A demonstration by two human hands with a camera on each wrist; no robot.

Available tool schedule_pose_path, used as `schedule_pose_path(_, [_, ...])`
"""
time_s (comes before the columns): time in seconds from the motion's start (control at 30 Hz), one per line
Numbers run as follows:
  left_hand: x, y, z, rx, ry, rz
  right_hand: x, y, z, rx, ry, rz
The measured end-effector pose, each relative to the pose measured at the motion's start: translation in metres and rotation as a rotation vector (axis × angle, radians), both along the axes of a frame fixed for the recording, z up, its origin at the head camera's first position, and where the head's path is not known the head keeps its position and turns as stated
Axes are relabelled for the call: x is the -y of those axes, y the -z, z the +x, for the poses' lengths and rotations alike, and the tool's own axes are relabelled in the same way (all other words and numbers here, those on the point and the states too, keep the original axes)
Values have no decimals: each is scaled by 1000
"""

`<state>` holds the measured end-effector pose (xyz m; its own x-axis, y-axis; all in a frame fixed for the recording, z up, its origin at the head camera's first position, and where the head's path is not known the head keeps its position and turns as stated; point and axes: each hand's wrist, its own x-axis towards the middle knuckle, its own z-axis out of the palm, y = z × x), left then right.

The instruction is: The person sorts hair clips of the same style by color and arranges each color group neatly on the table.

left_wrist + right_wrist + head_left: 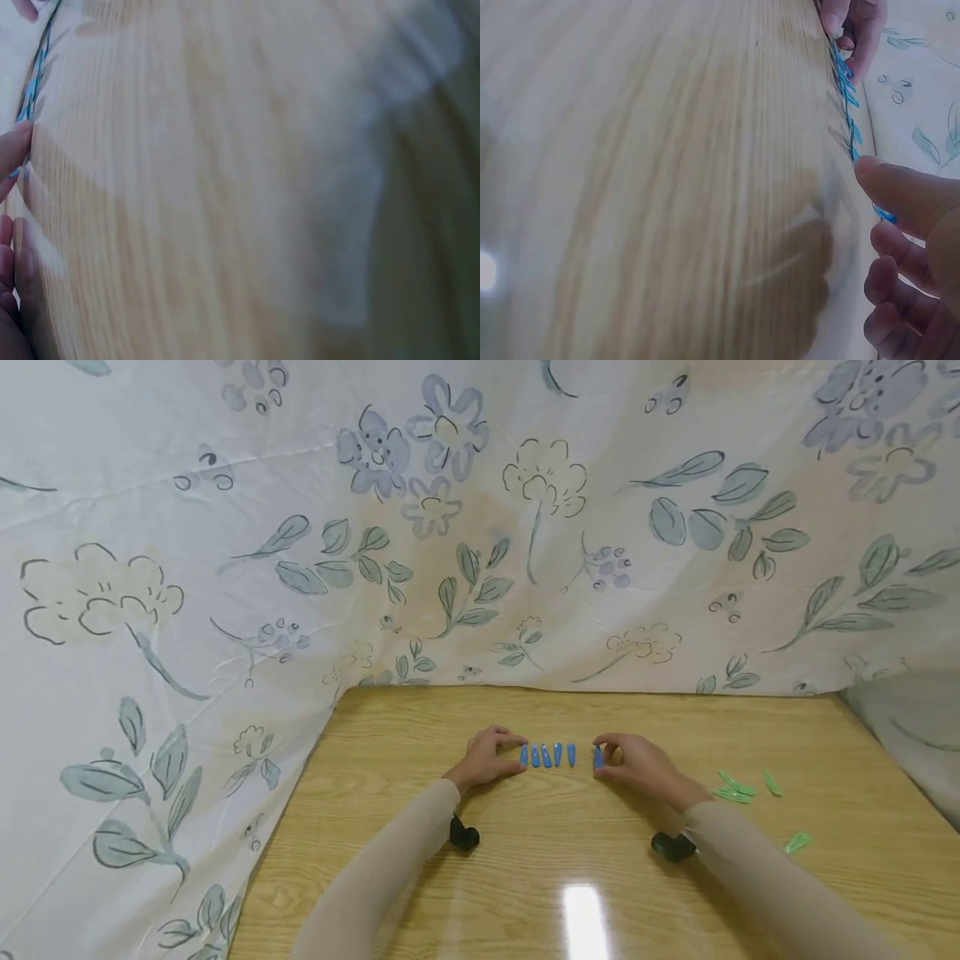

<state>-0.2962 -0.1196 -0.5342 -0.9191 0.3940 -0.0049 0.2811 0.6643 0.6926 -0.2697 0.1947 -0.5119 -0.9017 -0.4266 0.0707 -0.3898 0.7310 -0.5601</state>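
Several blue snap hair clips [558, 754] stand side by side in a row on the wooden table, pointing away from me. At the row's left end, my left hand [489, 757] holds the outermost clip [524, 755] between thumb and forefinger, one at each end of it. My right hand [639, 767] pinches another blue hair clip [597, 757] the same way, a gap to the right of the row. In the right wrist view the thumb and fingers of the right hand [915, 225] partly cover that clip [883, 213].
Green hair clips [735, 793] lie loosely grouped on the right of the table [525, 868], with one more [798, 841] nearer to me. A flowered cloth [480, 568] hangs along the table's back and left edges. Dark wrist devices [465, 835] sit under both forearms.
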Motion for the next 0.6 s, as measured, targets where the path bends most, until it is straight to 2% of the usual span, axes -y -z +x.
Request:
schedule_pose_path(0.33, [1,1,-1,-17,3,-10,15,3,-9,14,1,-4])
schedule_pose_path(0.6, [1,0,-1,-21,9,-9,21,10,-15,30,6,-83])
